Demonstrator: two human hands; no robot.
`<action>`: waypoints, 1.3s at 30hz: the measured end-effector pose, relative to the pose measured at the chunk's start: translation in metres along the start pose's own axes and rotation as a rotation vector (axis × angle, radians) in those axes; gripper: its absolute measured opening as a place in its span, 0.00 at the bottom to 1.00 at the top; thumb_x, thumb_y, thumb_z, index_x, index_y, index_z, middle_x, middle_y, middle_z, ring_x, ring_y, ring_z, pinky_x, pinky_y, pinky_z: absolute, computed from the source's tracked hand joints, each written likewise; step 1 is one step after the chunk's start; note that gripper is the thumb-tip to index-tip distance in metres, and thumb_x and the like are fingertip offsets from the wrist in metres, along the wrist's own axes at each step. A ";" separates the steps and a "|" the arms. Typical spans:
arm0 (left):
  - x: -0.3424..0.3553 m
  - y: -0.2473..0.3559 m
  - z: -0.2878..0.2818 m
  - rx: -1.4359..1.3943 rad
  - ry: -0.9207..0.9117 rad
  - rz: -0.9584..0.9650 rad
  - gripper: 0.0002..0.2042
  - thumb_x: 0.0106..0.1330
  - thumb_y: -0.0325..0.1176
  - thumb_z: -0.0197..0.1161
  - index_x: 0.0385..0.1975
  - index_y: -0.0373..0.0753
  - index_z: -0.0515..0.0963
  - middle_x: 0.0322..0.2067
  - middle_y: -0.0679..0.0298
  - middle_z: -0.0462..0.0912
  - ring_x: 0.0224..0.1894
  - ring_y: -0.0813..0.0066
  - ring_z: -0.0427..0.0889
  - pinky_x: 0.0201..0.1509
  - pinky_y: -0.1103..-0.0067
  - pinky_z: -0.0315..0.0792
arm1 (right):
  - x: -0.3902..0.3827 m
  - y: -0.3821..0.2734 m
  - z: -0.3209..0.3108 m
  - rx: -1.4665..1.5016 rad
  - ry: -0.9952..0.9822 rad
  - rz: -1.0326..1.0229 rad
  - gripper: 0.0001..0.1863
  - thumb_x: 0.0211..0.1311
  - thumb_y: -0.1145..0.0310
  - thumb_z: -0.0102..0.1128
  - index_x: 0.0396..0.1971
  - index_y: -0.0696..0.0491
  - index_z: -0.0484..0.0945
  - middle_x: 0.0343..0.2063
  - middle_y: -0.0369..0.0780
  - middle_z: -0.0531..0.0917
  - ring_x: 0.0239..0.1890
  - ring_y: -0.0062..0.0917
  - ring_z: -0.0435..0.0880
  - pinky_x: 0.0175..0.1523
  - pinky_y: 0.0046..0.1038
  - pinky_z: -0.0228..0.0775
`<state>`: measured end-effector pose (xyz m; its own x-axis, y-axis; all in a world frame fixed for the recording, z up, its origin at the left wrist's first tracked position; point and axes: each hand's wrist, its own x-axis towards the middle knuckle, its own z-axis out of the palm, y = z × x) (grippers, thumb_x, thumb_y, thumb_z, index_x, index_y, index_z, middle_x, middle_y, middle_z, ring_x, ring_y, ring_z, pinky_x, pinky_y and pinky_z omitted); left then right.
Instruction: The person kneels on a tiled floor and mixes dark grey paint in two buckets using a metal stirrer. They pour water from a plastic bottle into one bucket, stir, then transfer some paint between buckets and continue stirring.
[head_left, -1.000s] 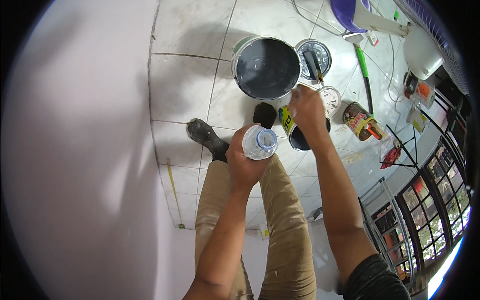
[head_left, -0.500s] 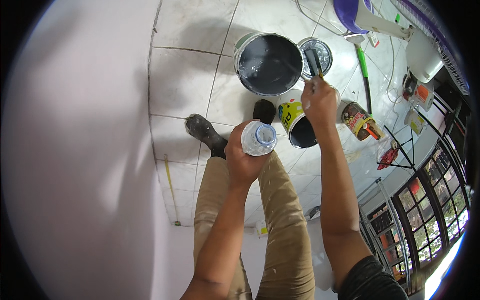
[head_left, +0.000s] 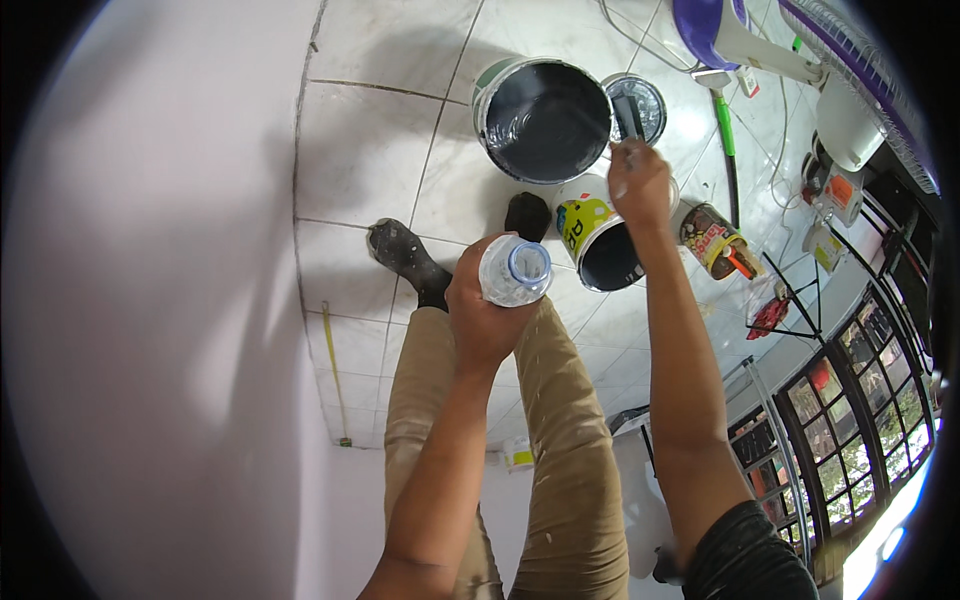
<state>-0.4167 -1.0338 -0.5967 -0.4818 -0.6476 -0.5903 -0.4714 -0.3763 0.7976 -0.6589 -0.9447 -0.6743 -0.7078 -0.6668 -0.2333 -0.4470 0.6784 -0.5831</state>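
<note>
My left hand (head_left: 478,325) is wrapped round a clear plastic bottle (head_left: 507,272) with a blue rim, its uncapped mouth facing up. Closed fingers of my right hand (head_left: 640,185) hold a paintbrush (head_left: 627,115). Its dark, flat head appears over a round lid (head_left: 652,98) smeared with dark paint; I cannot tell whether they touch. Left of the brush stands a large bucket (head_left: 484,118) of dark grey paint. A smaller white and yellow-green bucket (head_left: 580,222), dark inside, sits below my right hand, partly hidden by my wrist.
A brown tin (head_left: 704,235) with an orange-handled tool is at the right. Beyond it lie a green-handled tool (head_left: 725,125), a cable and a purple-and-white fan (head_left: 770,50). A white wall (head_left: 170,300) runs along the left. A yellow strip (head_left: 333,370) lies near it.
The view has shifted slightly. Both hands keep their hold on the bottle and the paintbrush, with little movement. The sheen on the paint in the large bucket looks different.
</note>
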 end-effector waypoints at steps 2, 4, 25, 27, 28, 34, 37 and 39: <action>-0.001 0.001 -0.002 -0.004 0.002 0.010 0.26 0.58 0.25 0.85 0.56 0.32 0.82 0.48 0.61 0.89 0.50 0.73 0.88 0.59 0.74 0.81 | -0.010 0.009 0.015 -0.010 -0.087 -0.382 0.08 0.72 0.75 0.64 0.34 0.64 0.86 0.28 0.56 0.87 0.28 0.50 0.89 0.38 0.42 0.80; -0.001 0.001 -0.004 -0.003 0.003 0.018 0.26 0.58 0.25 0.85 0.56 0.32 0.82 0.48 0.61 0.89 0.50 0.73 0.88 0.59 0.74 0.81 | -0.006 0.007 0.011 0.015 -0.172 0.022 0.08 0.72 0.76 0.63 0.33 0.64 0.85 0.30 0.56 0.88 0.28 0.49 0.90 0.37 0.42 0.81; -0.001 0.001 -0.009 0.012 -0.002 0.016 0.25 0.59 0.25 0.84 0.56 0.33 0.82 0.47 0.61 0.90 0.50 0.73 0.89 0.58 0.74 0.82 | 0.003 0.014 0.006 -0.100 -0.227 -0.018 0.09 0.76 0.67 0.61 0.42 0.54 0.87 0.28 0.51 0.88 0.34 0.49 0.90 0.38 0.48 0.81; 0.001 0.003 -0.007 -0.006 0.015 0.031 0.25 0.59 0.25 0.84 0.56 0.33 0.82 0.47 0.61 0.90 0.49 0.74 0.89 0.57 0.75 0.82 | 0.019 -0.006 -0.010 -0.203 -0.185 0.197 0.08 0.73 0.67 0.63 0.42 0.54 0.86 0.34 0.51 0.90 0.38 0.49 0.90 0.41 0.49 0.82; 0.000 0.003 -0.008 -0.002 0.017 0.029 0.25 0.59 0.25 0.84 0.56 0.33 0.82 0.47 0.61 0.90 0.49 0.74 0.88 0.57 0.75 0.82 | 0.014 -0.003 0.000 -0.254 -0.223 0.118 0.07 0.73 0.68 0.63 0.42 0.54 0.86 0.33 0.51 0.89 0.36 0.49 0.90 0.39 0.48 0.82; -0.002 0.002 -0.009 0.007 -0.001 0.032 0.25 0.59 0.24 0.84 0.56 0.33 0.82 0.45 0.62 0.90 0.48 0.75 0.88 0.56 0.75 0.82 | 0.020 -0.008 0.001 -0.078 -0.170 -0.039 0.09 0.74 0.67 0.64 0.46 0.53 0.89 0.30 0.53 0.89 0.35 0.51 0.91 0.42 0.49 0.82; 0.002 0.004 -0.003 0.004 -0.023 0.041 0.25 0.59 0.24 0.84 0.56 0.33 0.82 0.45 0.62 0.90 0.47 0.75 0.89 0.56 0.75 0.82 | 0.005 0.030 0.022 -0.293 -0.199 -0.109 0.08 0.75 0.68 0.65 0.45 0.54 0.88 0.29 0.54 0.88 0.32 0.51 0.90 0.36 0.47 0.80; -0.001 0.002 -0.006 -0.013 -0.018 0.038 0.25 0.59 0.24 0.84 0.57 0.33 0.82 0.44 0.62 0.90 0.46 0.75 0.89 0.55 0.76 0.82 | 0.004 0.002 0.017 -0.208 -0.371 -0.204 0.07 0.76 0.68 0.64 0.42 0.55 0.87 0.24 0.54 0.85 0.28 0.51 0.89 0.31 0.45 0.77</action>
<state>-0.4127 -1.0375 -0.5935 -0.5125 -0.6494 -0.5618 -0.4432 -0.3602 0.8208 -0.6533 -0.9512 -0.6899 -0.3678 -0.8324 -0.4146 -0.6832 0.5443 -0.4867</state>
